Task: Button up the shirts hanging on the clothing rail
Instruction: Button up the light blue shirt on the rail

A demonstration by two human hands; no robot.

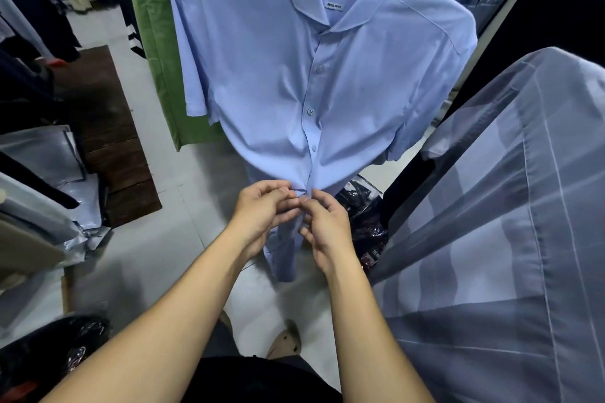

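Upper left: green garment (154, 42) hangs, untouched. Lower centre: left hand (262, 209) pinches one front edge of the light blue shirt (278, 75), which hangs on its hanger at upper centre. The three buttons (310, 112) above the hands look fastened. Right hand (327, 222) pinches the facing edge, fingertips meeting the left's, likely to bring button and hole together. The tail below hangs open. Right: grey striped shirt (507, 206).

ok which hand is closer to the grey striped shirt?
Right. The right hand pinches the placket of the blue shirt on the side towards the grey striped shirt; the left hand pinches it from the far side.
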